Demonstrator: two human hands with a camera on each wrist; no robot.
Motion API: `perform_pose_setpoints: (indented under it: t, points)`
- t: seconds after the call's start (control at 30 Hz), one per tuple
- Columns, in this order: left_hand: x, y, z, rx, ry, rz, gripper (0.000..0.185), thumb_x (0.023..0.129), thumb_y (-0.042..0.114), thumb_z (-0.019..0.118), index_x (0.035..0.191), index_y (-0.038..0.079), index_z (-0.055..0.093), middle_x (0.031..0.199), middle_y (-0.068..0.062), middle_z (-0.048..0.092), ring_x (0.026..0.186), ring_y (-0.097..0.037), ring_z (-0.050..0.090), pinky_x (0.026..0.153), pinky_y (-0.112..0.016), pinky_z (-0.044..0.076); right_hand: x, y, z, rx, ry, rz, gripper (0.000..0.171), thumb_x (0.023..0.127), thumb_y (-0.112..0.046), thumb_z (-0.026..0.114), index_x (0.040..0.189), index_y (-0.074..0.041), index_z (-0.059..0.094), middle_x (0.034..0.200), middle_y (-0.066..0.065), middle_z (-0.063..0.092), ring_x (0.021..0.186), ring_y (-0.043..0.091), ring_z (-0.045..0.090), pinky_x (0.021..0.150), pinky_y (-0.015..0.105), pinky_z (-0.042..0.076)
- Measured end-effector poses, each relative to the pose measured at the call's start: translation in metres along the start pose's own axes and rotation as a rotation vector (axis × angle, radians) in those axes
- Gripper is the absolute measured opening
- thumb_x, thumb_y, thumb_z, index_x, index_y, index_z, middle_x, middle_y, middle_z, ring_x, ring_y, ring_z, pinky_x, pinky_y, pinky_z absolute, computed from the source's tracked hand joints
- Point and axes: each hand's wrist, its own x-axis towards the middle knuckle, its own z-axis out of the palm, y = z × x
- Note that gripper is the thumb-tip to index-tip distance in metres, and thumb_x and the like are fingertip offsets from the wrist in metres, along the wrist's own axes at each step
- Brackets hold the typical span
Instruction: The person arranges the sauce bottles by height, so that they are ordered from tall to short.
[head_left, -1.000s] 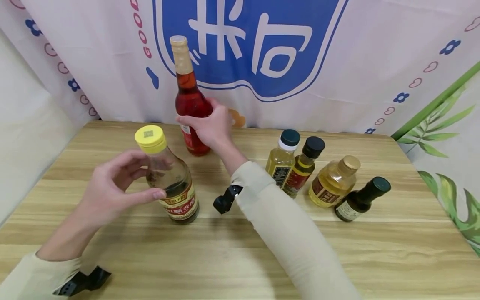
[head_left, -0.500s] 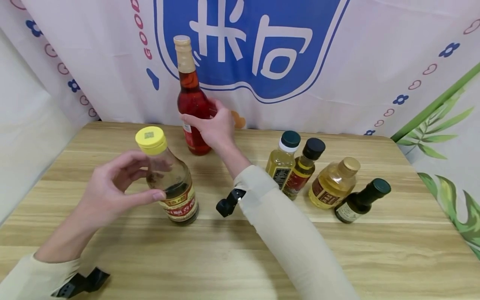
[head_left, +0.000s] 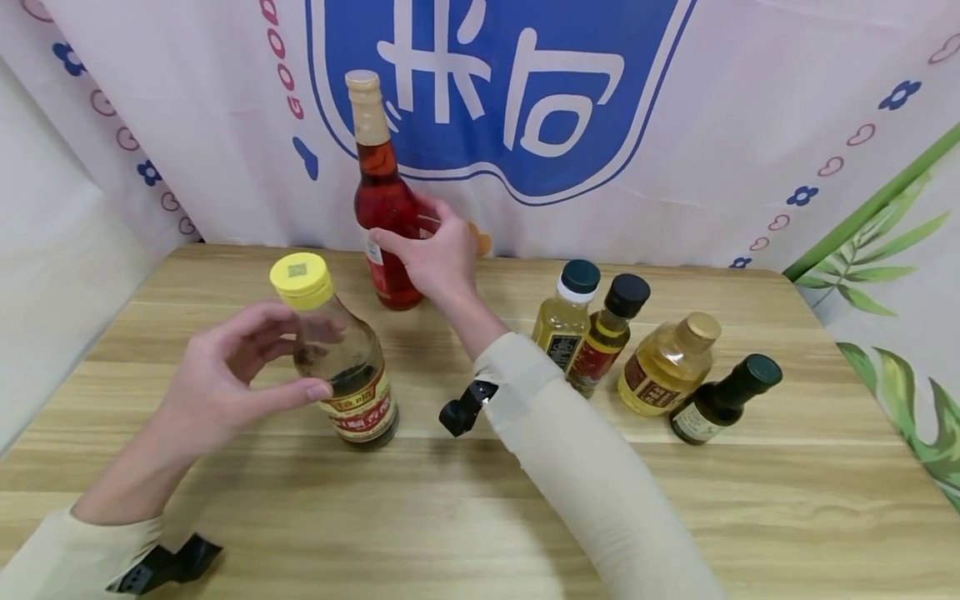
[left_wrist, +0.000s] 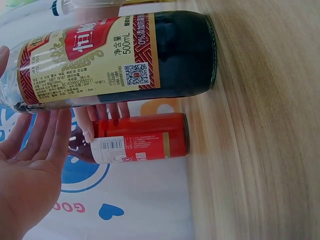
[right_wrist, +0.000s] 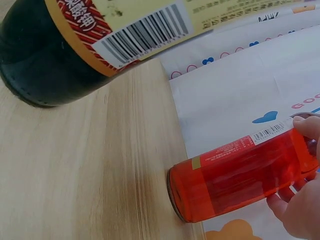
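Head view, red bottle (head_left: 384, 218) near table edge (head_left: 300, 247)

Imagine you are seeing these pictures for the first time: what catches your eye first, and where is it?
The tall red bottle at the back of the wooden table, gripped by the right hand, stands out against the blue-and-white banner. Nearer, the left hand cups a yellow-capped dark sauce bottle. Four small oil bottles cluster at right.

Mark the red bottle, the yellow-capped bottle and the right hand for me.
red bottle (head_left: 384, 200): head view, on its red shoulder above the fingers.
yellow-capped bottle (head_left: 302, 279): head view, on the yellow cap.
right hand (head_left: 435, 258): head view, on the back of the hand gripping the red bottle.
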Motion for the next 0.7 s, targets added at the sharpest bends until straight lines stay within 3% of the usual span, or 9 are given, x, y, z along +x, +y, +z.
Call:
perform_pose_setpoints:
  t: [0.33,0.7]
  points:
    - [0.0019,-0.0007,0.0016,0.001,-0.028,0.001,0.059,0.067,-0.024,0.074,0.122,-0.007,0.057,0.118,-0.010,0.069,0.105,-0.016,0.067,0.092,-0.018,0.053,-0.0001,-0.0020,-0.0027,-0.023,-0.007,0.002,0.065,0.080,-0.034,0.083,0.137,-0.029,0.053,0.132,-0.006,0.060,0.119,0.013,0.057,0.094,0.035,0.056]
    - [0.0000,-0.0028,0.0014,-0.015,0.000,0.019,0.060,0.065,-0.027,0.074,0.120,-0.008,0.058,0.114,-0.008,0.067,0.101,-0.013,0.065,0.093,-0.016,0.052,-0.0085,-0.0077,-0.0096,-0.044,-0.032,-0.012,0.061,0.082,-0.031,0.081,0.137,-0.023,0.054,0.129,-0.003,0.063,0.115,0.015,0.061,0.095,0.036,0.056]
